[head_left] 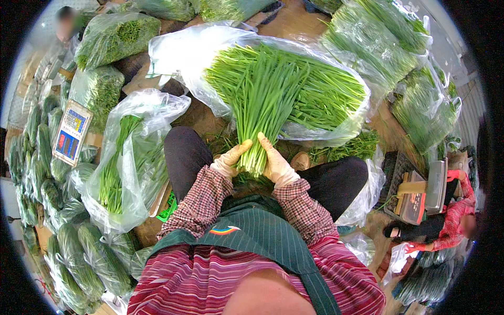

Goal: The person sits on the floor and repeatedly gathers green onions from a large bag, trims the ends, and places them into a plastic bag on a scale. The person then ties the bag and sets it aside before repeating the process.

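Note:
Between my knees, my left hand (233, 158) and my right hand (277, 162), both in pale gloves, grip a bundle of garlic chives (264, 100) from its two sides. Its cut pale ends point toward me, while the green leaves fan out away from me. Those leaves lie over a larger heap of garlic chives (330, 100) in a wide clear plastic bag (189, 49), spread open in front of me. Loose green trimmings (350, 147) lie on the ground by my right knee.
An open plastic bag with chives (118, 169) stands at my left, near a digital scale (73, 132). Filled bags (374, 47) surround the work spot. Right of me are a dark crate (393, 169) and a co-worker in red (453, 212); another person (67, 23) is far left.

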Motion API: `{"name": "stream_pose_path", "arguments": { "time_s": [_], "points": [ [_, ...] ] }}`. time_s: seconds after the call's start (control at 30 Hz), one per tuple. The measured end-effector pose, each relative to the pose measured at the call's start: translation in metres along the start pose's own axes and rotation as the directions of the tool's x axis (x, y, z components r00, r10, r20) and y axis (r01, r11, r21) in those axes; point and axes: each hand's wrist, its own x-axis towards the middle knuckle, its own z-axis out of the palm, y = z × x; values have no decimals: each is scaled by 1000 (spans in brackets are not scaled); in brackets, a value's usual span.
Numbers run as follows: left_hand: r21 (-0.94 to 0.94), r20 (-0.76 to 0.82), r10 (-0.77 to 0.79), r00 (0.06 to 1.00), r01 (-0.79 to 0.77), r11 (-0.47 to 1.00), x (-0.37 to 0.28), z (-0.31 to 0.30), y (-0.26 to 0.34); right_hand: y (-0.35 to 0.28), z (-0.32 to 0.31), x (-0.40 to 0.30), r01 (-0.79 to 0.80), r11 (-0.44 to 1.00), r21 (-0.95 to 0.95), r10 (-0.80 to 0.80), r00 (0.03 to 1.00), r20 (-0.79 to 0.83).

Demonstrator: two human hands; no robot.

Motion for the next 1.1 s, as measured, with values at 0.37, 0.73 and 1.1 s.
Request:
{"name": "stream_pose_path", "arguments": {
  "time_s": [0.37,0.73,1.1],
  "points": [
    [-65,181,34,983,-23,998,11,-1,-15,-62,26,-36,-293,71,-953,-37,954,-296],
    [978,-56,198,979,14,207,31,15,-16,-51,4,-8,-149,-313,-938,283,928,-241],
    [892,426,767,480,-80,-445,-124,100,176,-37,155,64,294,170,-941,254,909,330]
  ]
}}
